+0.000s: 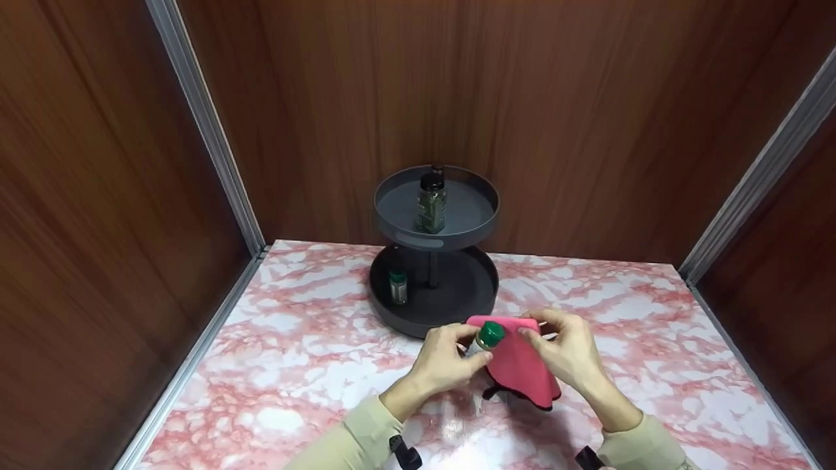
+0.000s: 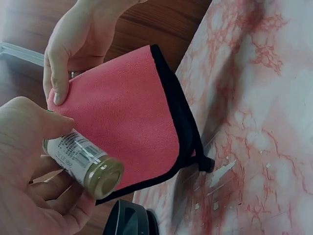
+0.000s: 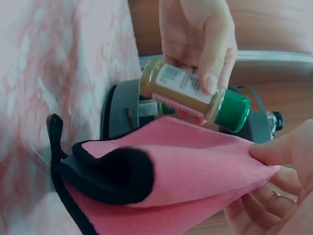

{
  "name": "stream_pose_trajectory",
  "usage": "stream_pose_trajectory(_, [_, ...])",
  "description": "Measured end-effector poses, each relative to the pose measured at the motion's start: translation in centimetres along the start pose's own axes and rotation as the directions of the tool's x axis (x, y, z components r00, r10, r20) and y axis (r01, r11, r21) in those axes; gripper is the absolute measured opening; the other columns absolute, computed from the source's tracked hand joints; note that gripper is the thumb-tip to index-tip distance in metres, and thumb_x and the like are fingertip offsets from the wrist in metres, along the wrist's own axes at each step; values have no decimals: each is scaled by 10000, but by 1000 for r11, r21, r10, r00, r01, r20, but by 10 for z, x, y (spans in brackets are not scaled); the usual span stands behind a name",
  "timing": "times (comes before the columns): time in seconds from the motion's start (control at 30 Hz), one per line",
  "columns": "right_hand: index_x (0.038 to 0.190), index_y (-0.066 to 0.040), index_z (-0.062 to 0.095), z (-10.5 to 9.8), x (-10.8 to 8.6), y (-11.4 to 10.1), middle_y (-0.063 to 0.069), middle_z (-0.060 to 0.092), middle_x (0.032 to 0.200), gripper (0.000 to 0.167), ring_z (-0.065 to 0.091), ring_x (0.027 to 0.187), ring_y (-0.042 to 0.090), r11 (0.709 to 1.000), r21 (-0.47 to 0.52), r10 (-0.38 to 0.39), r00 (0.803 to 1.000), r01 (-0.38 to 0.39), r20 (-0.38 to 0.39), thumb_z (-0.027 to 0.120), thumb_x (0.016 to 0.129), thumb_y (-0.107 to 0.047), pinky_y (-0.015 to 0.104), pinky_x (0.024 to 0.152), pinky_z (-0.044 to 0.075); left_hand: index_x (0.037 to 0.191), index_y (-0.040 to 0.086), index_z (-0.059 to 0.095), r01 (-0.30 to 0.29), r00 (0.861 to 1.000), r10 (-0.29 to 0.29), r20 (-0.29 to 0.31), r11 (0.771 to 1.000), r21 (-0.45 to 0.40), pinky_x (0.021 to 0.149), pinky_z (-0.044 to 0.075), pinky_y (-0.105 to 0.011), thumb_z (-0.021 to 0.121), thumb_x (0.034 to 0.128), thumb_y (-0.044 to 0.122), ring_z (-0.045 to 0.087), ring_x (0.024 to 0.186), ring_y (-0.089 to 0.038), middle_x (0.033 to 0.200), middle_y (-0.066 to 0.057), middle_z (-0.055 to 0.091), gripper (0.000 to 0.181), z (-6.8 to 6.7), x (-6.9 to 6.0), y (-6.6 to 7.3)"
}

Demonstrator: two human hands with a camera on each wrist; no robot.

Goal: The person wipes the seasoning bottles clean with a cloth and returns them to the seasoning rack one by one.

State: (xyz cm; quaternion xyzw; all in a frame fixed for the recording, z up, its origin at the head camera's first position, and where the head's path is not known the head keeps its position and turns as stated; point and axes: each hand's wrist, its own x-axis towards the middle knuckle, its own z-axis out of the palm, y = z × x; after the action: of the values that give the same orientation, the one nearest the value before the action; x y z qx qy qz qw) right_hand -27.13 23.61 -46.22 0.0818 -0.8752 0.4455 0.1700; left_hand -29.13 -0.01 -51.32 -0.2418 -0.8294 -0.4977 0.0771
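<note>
My left hand point(image 1: 439, 361) grips a small spice jar point(image 3: 183, 87) with a green cap, a white label and tan contents. The jar is tilted, its cap toward my right hand in the right wrist view. My right hand point(image 1: 576, 351) pinches the top edge of a pink cloth point(image 1: 519, 369) with black trim, which hangs down folded beside the jar. A small black loop point(image 2: 206, 164) sticks out from the cloth's trim. Whether the jar touches the cloth, I cannot tell.
Behind my hands stands a two-tier dark grey round rack point(image 1: 379, 307). A green-capped jar point(image 1: 398, 288) sits on its lower tier. On the upper tier is a black-capped herb jar point(image 1: 432, 205), another dark-topped one point(image 1: 437, 170) behind it. Wood-grain panels point(image 1: 555, 117) enclose the marbled tabletop point(image 1: 294, 352).
</note>
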Motion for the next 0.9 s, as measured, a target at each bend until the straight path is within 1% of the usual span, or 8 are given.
stream_pose_trajectory(0.1, [1090,-59,869,0,-2,-3,160,850,1028,145,752,807,35,998,59,33,999,-32,-31,875,950,-25,144,695,599,1119,121,861,46,998,-48,-28,996,-80,706,604,-169,910,893,202,777,777,-61,985,-45,871,245,0,1,0])
stream_pose_trajectory(0.17, [1109,-23,857,1,-2,-5,184,848,1037,157,736,807,11,994,105,39,997,-33,-60,873,953,-24,134,696,595,1125,102,858,68,996,-75,-53,990,-125,707,620,-179,942,885,196,798,780,-85,993,-61,876,271,0,2,0])
stream_pose_trajectory(0.37, [1105,27,838,8,-5,-14,223,842,1013,160,721,815,-28,973,223,-22,992,51,-128,860,947,16,139,711,612,1143,93,854,84,988,-110,-108,972,-222,794,666,-219,987,858,184,823,860,-78,1035,-77,884,328,3,6,4])
stream_pose_trajectory(0.43, [1099,31,836,12,-5,-15,233,838,1011,156,724,824,-35,965,247,-49,990,82,-135,855,944,31,148,716,622,1137,91,852,78,986,-109,-123,969,-236,824,684,-261,994,852,186,823,878,-90,1026,-86,882,332,4,8,5])
stream_pose_trajectory(0.53, [1106,35,832,17,-5,-17,246,834,1037,156,733,844,-30,954,277,-79,988,112,-129,843,950,40,151,729,626,1116,97,853,71,983,-109,-144,966,-247,832,686,-281,998,853,211,816,884,-107,1015,-84,878,321,5,11,8])
stream_pose_trajectory(0.7, [1114,35,825,23,-6,-17,262,825,1072,155,748,875,-4,942,308,-103,988,135,-119,827,960,48,155,743,629,1102,111,852,58,981,-105,-163,961,-269,790,643,-209,992,869,259,804,864,-108,1005,-90,870,310,3,14,12])
stream_pose_trajectory(0.8, [1107,20,827,25,-9,-15,241,825,1055,150,746,883,-7,946,298,-103,988,132,-111,827,960,47,159,741,629,1115,120,848,56,980,-106,-167,957,-283,769,636,-194,989,875,270,798,856,-84,1011,-90,868,316,1,15,14])
stream_pose_trajectory(0.9, [1093,-9,834,28,-13,-11,199,826,1039,157,743,889,-5,954,279,-90,992,111,-88,827,953,60,179,734,634,1121,122,843,44,978,-98,-182,959,-280,799,650,-213,983,882,286,803,875,-80,1021,-83,869,322,-1,15,16])
